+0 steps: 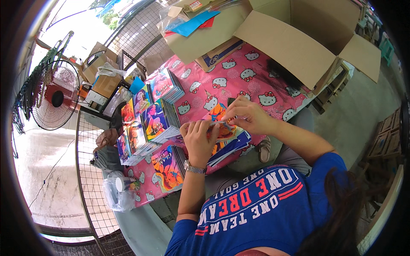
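My left hand (198,140) and my right hand (251,118) meet above a stack of bright-covered notebooks (234,138) at the table's near edge. Right thumb and fingers are pinched together. The left fingers curl beside them, a watch on that wrist. A small pale, shiny bit shows between the fingertips; its kind is too small to tell. Just left of my left hand lies another notebook pile (166,167) with an orange and purple cover. Further left stand several stacks, among them one with a purple cover (154,120) and one with a pale cover (162,83).
The pink cartoon-print tablecloth (198,81) lies beneath. A big open cardboard box (286,45) fills the far right, beside a box with blue and red sheets (196,23). At left are a standing fan (56,98) and a plastic bag (117,196) at the table corner.
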A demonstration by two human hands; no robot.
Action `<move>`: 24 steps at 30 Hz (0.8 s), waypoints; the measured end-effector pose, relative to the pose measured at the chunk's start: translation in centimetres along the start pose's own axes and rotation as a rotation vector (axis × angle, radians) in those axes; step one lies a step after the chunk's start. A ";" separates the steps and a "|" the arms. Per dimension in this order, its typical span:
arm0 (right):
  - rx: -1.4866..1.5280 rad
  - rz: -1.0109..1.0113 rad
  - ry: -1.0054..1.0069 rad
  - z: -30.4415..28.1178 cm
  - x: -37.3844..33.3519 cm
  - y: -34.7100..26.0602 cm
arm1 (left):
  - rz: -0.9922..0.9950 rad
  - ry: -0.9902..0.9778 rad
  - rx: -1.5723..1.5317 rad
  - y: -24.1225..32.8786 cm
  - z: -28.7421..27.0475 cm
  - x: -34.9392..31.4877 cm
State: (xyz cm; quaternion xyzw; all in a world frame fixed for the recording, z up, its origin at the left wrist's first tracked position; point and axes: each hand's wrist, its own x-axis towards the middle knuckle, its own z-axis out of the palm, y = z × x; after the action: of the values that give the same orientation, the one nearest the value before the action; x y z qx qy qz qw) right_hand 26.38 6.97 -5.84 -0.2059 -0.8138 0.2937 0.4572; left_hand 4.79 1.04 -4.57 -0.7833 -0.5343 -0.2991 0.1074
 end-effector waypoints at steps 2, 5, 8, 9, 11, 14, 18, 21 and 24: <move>0.186 0.106 -0.026 0.2 -0.6 0.0 | 0.005 0.020 0.021 0.6 -0.2 -0.6; 0.440 0.275 -0.084 0.5 -1.3 0.1 | 0.020 0.029 0.026 1.2 -0.2 -1.1; 0.228 0.406 -0.192 -0.3 -0.5 -1.2 | 0.040 0.017 0.032 1.1 -0.2 -1.0; 0.130 0.253 -0.125 0.0 -0.4 -1.1 | 0.046 0.003 0.025 1.4 -0.3 -0.8; 0.001 0.081 -0.058 0.3 -0.3 -0.7 | 0.064 -0.038 0.041 2.0 -0.1 -0.2; 0.055 0.289 -0.197 -1.1 0.9 -1.2 | 0.069 -0.116 0.073 2.7 0.0 0.3; 0.304 0.583 -0.285 -2.3 2.8 -0.1 | 0.035 -0.149 0.032 2.6 -0.4 0.0; 0.569 0.983 -0.065 0.8 1.0 12.9 | 0.041 -0.143 -0.013 3.2 -0.5 0.2; -0.529 0.806 -0.125 8.6 -4.5 22.6 | 0.054 -0.158 -0.012 2.9 -0.7 0.8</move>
State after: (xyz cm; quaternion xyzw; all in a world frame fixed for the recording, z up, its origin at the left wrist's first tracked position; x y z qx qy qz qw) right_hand 22.68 18.52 -27.26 -0.5958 -0.7420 0.2421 0.1891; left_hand 7.32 0.16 -3.16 -0.8192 -0.5179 -0.2367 0.0681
